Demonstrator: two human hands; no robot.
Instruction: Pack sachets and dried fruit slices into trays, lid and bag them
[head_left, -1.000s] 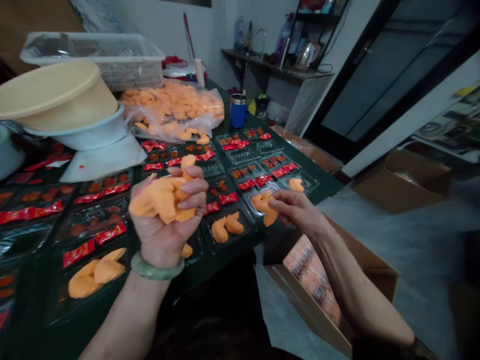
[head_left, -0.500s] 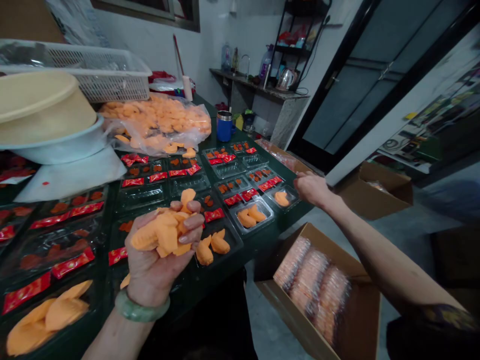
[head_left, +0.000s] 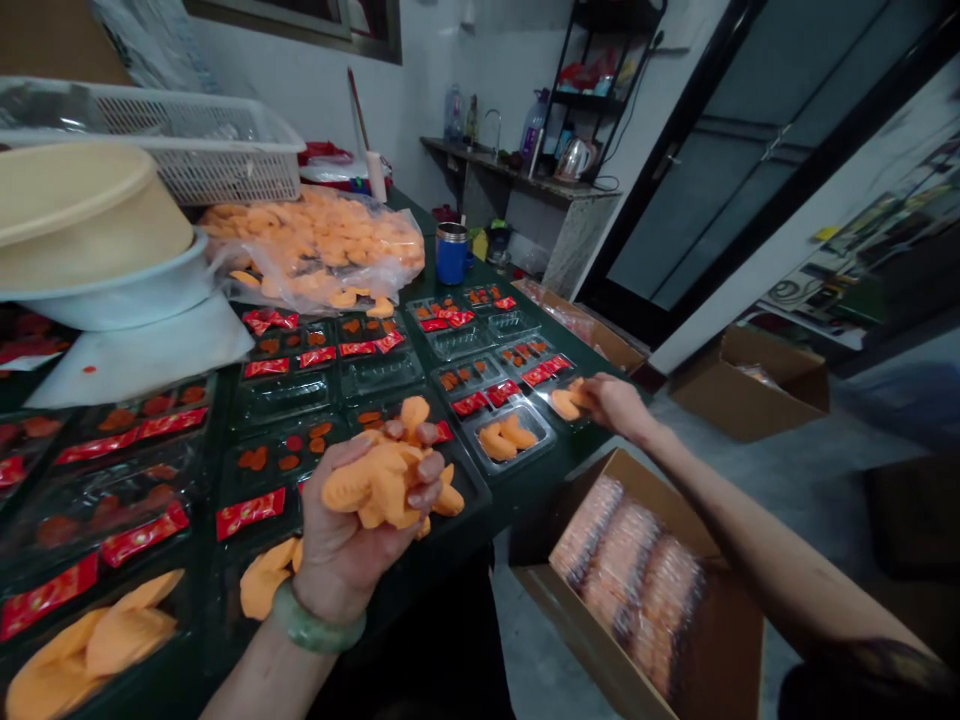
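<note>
**Dark green tabletop (head_left: 504, 497) crowded with trays: the loose handful is the weak spot**

Room is a cluttered workroom with a wall shelf at the back. Your left hand (head_left: 352, 550) is curled around a heap of orange slices (head_left: 382, 490), with a jade bangle (head_left: 315, 620) on the wrist. The heap sits over the trays, and your fingers don't enclose it. Your right hand (head_left: 615, 405) is narrow at the far-right clear plastic tray (head_left: 559, 395), with its fingertips (head_left: 589, 393) at the orange pieces (head_left: 568, 404) there. I can't tell if it's gripping them.

More slices lie in the plastic bag (head_left: 315, 245) behind the trays. Red sachets (head_left: 250, 513) sit in the nearer trays. An open cardboard box (head_left: 720, 640) stands just below the tabletop edge on your right.

Risks: a shift of your left fingers could drop slices into the wrong tray. A hard press at the far-right tray could tip it or skid it toward the edge, and anything knocked off could land in the box.
</note>
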